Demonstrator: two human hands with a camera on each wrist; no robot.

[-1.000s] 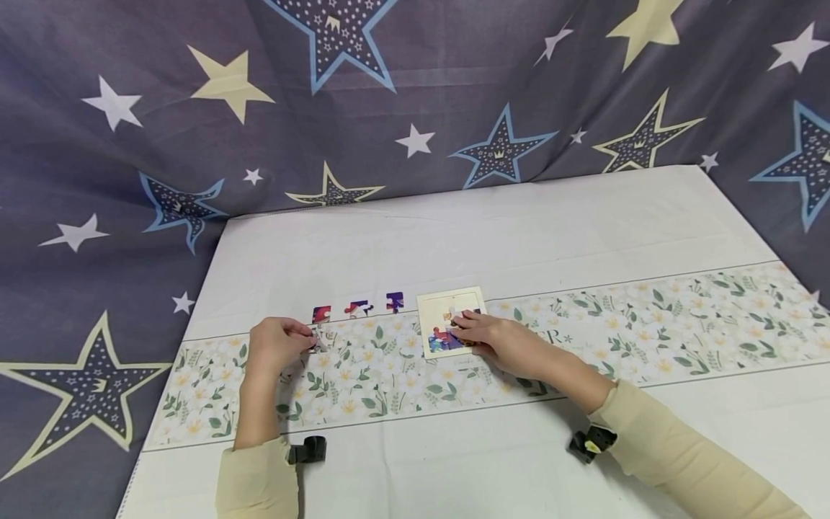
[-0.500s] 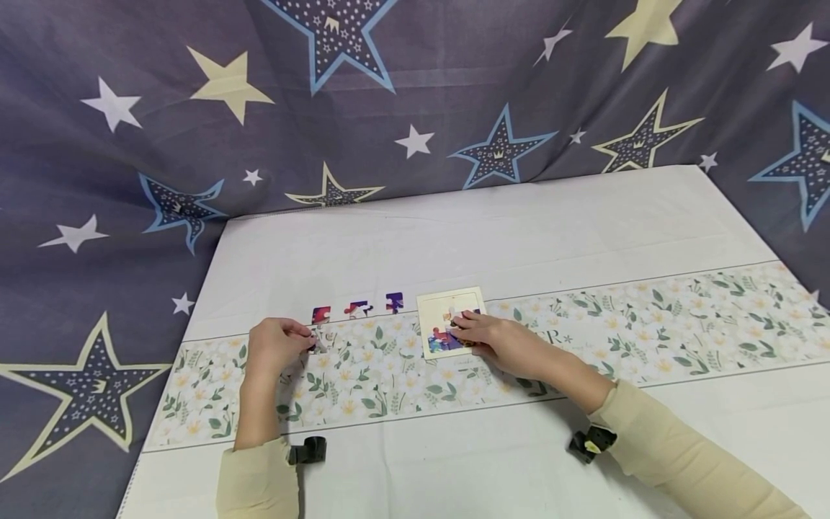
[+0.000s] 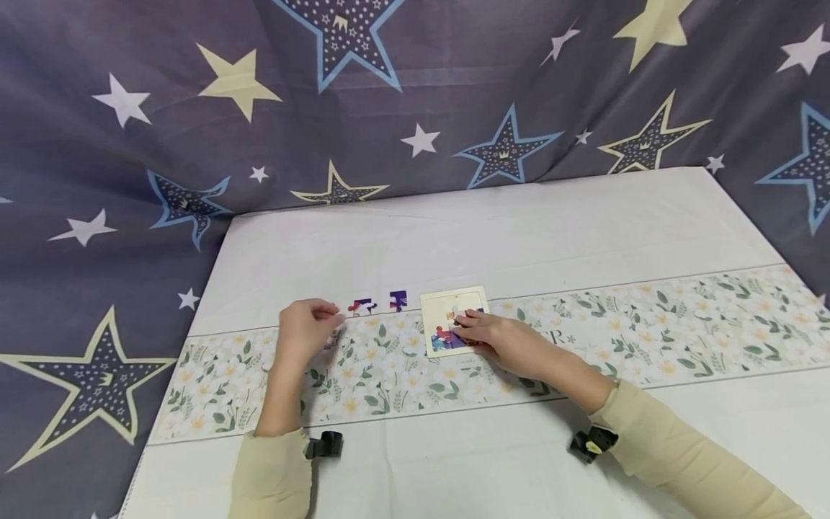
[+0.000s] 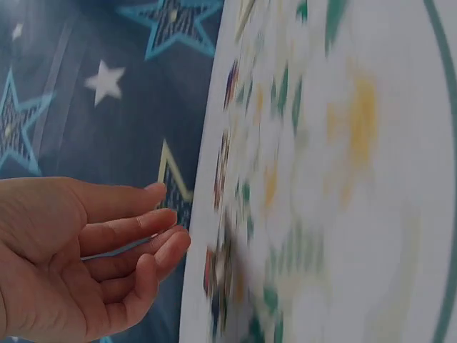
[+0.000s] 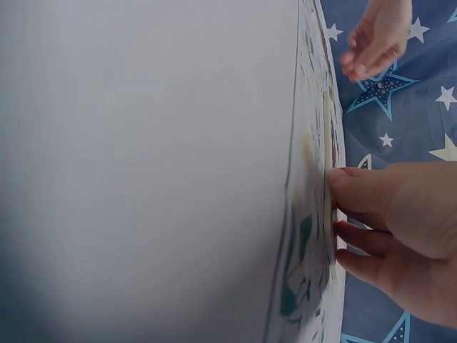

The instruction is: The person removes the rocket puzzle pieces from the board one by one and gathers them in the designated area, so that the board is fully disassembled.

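Left hand (image 3: 303, 330), shifted rightward, seems loosely curled in wrist view; right hand (image 3: 512, 346) touches puzzle tray (image 3: 439, 308).

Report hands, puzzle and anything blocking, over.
Left hand hovers, no piece visible in it. Right hand on part-filled puzzle tray, hiding part of it. Loose pieces left of tray.

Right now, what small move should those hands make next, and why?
I'd probably lower the left hand to the nearer of the two loose puzzle pieces visible in the head view. That hand looks empty and raised in its wrist view, the puzzle tray has bare space at its upper left, and the right hand rests at the tray.
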